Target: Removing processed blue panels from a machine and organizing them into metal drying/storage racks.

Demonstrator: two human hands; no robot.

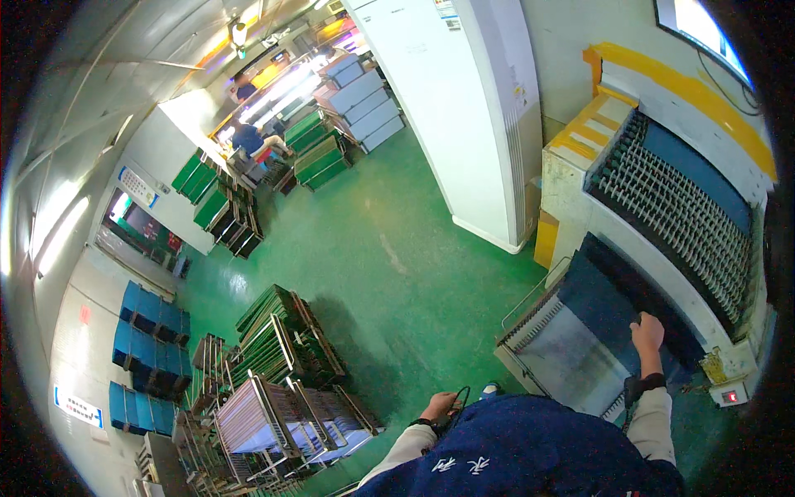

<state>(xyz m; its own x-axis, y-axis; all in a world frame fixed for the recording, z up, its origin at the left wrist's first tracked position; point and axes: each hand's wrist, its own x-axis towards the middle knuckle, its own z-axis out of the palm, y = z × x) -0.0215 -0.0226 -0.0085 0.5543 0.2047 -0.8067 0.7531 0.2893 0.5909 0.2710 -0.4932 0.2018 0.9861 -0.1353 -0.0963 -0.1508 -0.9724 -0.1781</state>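
At the slotted rack (532, 321), our right hand (648, 333) perhaps steadies the dark panel (594, 290) — we cannot tell how it or our left hand (440, 406) grips

A wide lane of green floor (397, 273) runs forward between the metal racks (290, 414) on the left and the tall white cabinet (455, 108) on the right, leaving the left grip (440, 405) open room ahead; the racks' upright rails bar a sideways pass beyond it. The right grip (648, 333) has tighter quarters, set among dark sheets (596, 286) above a slotted tray (567, 344), whose toothed edge borders the lane. Past the sheets, the bulky roller machine (675, 215) walls off the right, with a small red-lit box (729, 396) low beside its near end
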